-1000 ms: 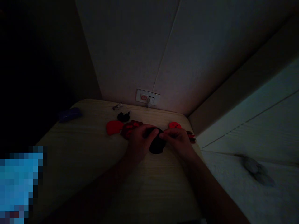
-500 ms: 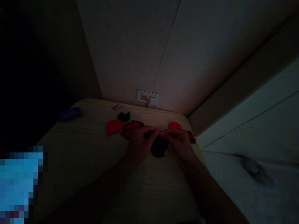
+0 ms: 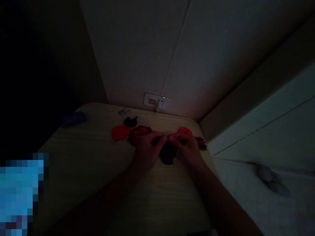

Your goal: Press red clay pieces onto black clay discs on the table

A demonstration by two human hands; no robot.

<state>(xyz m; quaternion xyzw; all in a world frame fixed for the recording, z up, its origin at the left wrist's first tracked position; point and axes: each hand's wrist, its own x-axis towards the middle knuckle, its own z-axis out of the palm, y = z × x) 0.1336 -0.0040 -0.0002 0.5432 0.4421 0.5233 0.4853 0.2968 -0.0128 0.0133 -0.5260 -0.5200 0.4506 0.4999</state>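
Note:
My left hand and my right hand meet over the table, both with thumb and forefinger pinched. A flat black piece hangs between them, its top edge at my fingertips; its material is too dark to tell. Beside my left hand lies a dark red piece with brighter red marks, partly covered by that hand. A plain red rounded piece touches it on the left. Behind my right hand sits a red round piece with small dark spots. Red and black layered pieces lie just to its right.
On the pale wooden table are a jagged black scrap, a small crumpled clear-looking bit and a purple object. The wall behind carries a socket plate with a plug. A greyish object lies low at right.
My hands stay in almost the same place, still pinching at the black piece. The fingertips of the two hands look slightly farther apart.

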